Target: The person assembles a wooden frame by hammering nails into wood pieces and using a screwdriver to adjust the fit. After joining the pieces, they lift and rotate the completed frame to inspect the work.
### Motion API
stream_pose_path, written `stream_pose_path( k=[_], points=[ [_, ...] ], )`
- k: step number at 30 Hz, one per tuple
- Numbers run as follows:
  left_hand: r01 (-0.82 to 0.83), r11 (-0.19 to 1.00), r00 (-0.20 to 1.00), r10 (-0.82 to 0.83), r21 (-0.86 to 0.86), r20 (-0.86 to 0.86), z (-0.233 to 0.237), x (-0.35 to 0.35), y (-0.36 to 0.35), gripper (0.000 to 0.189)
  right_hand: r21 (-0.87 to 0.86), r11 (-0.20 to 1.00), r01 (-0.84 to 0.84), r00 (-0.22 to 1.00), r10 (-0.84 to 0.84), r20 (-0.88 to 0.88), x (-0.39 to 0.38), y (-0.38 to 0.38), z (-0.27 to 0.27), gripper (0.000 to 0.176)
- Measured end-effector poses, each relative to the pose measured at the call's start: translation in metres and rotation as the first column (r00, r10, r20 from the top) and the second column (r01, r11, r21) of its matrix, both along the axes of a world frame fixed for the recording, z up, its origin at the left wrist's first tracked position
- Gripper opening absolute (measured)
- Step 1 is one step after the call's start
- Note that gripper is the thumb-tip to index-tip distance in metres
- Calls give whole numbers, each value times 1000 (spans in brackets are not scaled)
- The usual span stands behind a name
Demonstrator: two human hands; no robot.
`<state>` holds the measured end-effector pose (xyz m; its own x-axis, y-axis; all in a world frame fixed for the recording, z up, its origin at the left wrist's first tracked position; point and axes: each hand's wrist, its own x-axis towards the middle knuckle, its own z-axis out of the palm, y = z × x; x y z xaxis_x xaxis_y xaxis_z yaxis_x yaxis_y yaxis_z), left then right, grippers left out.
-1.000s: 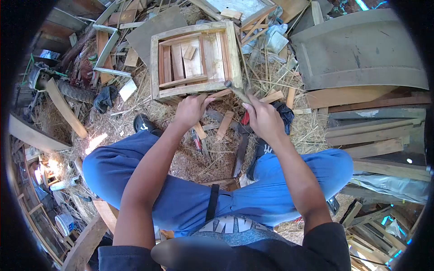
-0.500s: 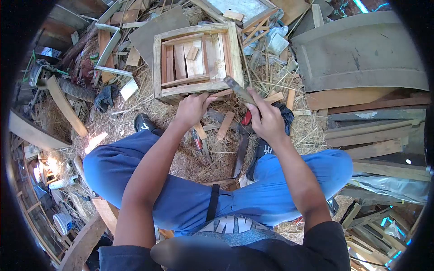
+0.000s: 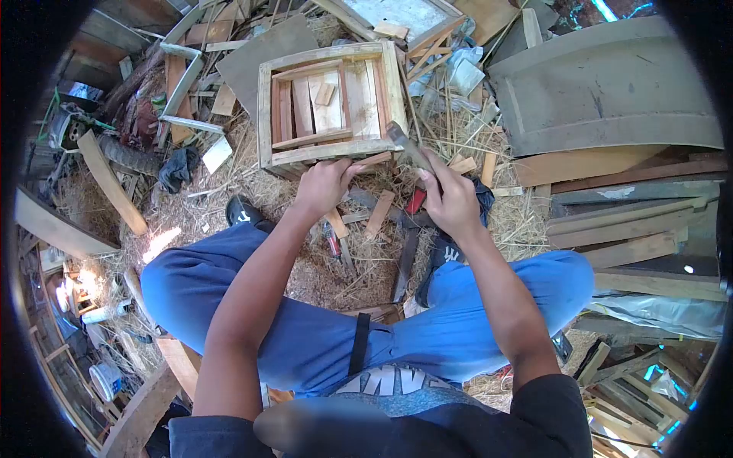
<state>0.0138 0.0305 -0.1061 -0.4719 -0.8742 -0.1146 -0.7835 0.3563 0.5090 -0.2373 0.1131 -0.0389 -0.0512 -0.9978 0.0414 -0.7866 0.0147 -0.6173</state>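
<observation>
My left hand [image 3: 322, 185] is closed near the lower edge of a wooden frame [image 3: 328, 153], with a thin wood strip [image 3: 374, 159] pinched in its fingers. The strip points right along the frame's near side. In my right hand [image 3: 456, 200] is a short grey-brown bar [image 3: 411, 146] with a darker end; its exact kind I cannot tell. Its far end is raised beside the frame's lower right corner. Inside the frame stand narrow reddish slats, and a small wood block [image 3: 325, 94] lies on the pale boards.
Between my feet lie a red-handled tool [image 3: 334, 245], a handsaw-like blade [image 3: 405, 263] and wood offcuts [image 3: 379, 214] on straw. Stacked boards [image 3: 626, 229] and a large curved panel [image 3: 611, 91] fill the right. Curved wood pieces [image 3: 111, 182] lie at left.
The bar in my right hand has shifted slightly right, its far end moving off the frame's corner. My left hand keeps the strip in nearly the same place.
</observation>
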Motion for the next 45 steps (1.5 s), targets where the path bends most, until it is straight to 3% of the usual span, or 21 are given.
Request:
stream_pose_path(
  k=[2, 3, 5, 6, 8, 12, 14, 15, 18, 19, 20, 21, 23, 24, 26, 29, 31, 33, 35, 45],
  points=[
    [-19, 1000, 1000, 19, 6, -17, -1, 0, 1, 39, -160, 985, -70, 989, 90, 120, 3, 6, -5, 36],
    [-29, 1000, 999, 29, 8, -40, -1, -1, 1, 39, -158, 985, -68, 989, 88, 122, 3, 6, -7, 36],
    [-28, 1000, 999, 28, 0, -44, 4, -3, 3, 39, 102, 995, 20, 999, -15, -49, 1, 1, -7, 36],
    [-39, 999, 998, 39, -6, -46, 5, -3, 3, 40, 96, 995, 22, 999, -17, -51, -1, -1, -7, 36],
    [-29, 1000, 999, 29, -8, -17, 3, -3, 1, 41, -189, 982, -5, 1000, 9, 20, 0, -1, -11, 38],
    [-37, 999, 999, 38, 35, -13, 7, -2, 2, 42, -226, 974, -30, 997, 45, 60, 1, 5, -13, 37],
    [-29, 999, 999, 29, 15, -41, 5, -3, 1, 40, 99, 992, 75, 997, -74, -20, -3, -1, -7, 33],
    [-35, 999, 997, 35, 5, -63, 6, -2, 1, 39, 94, 993, 76, 997, -74, -23, -4, -4, -5, 33],
    [-32, 998, 993, 38, 55, -109, 10, 1, 1, 37, 75, 989, 128, 990, -131, 46, -3, -8, -10, 27],
    [-30, 998, 993, 36, 54, -110, 13, 0, 2, 37, 110, 982, 156, 972, -173, 158, -7, -9, -19, 25],
    [-18, 1000, 985, 17, -7, -174, 14, 0, 5, 36, 149, 972, 179, 940, -214, 266, -9, -9, -26, 23],
    [-12, 998, 971, -5, -68, -237, 16, -1, 8, 37, 151, 972, 178, 941, -213, 264, -9, -10, -28, 23],
    [2, 993, 965, -33, -119, -260, 20, -1, 11, 39, 140, 974, 177, 817, -225, 530, -9, -11, -32, 20],
    [18, 984, 958, -67, -175, -278, 22, -2, 12, 40, 141, 975, 175, 819, -223, 529, -7, -11, -28, 20],
    [6, 983, 958, -59, -186, -282, 27, -4, 13, 40, 200, 966, 164, 698, -257, 668, -4, -11, -19, 19],
    [6, 975, 955, -71, -222, -289, 34, -7, 14, 41, 291, 947, 136, 690, -302, 658, -2, -10, -11, 16],
    [16, 969, 952, -90, -246, -293, 40, -10, 14, 41, 274, 955, 114, 683, -276, 676, 0, -9, -12, 15],
    [7, 965, 952, -86, -261, -292, 44, -12, 14, 41, 128, 989, 76, 779, -139, 611, 1, -10, -15, 15],
    [34, 958, 954, -116, -285, -275, 45, -13, 12, 41, 145, 986, 82, 765, -156, 625, 1, -8, -15, 17],
    [70, 891, 960, -183, -449, -212, 64, -25, 12, 39, 198, 970, 140, 547, -243, 801, 7, -3, 0, 24]
  ],
)
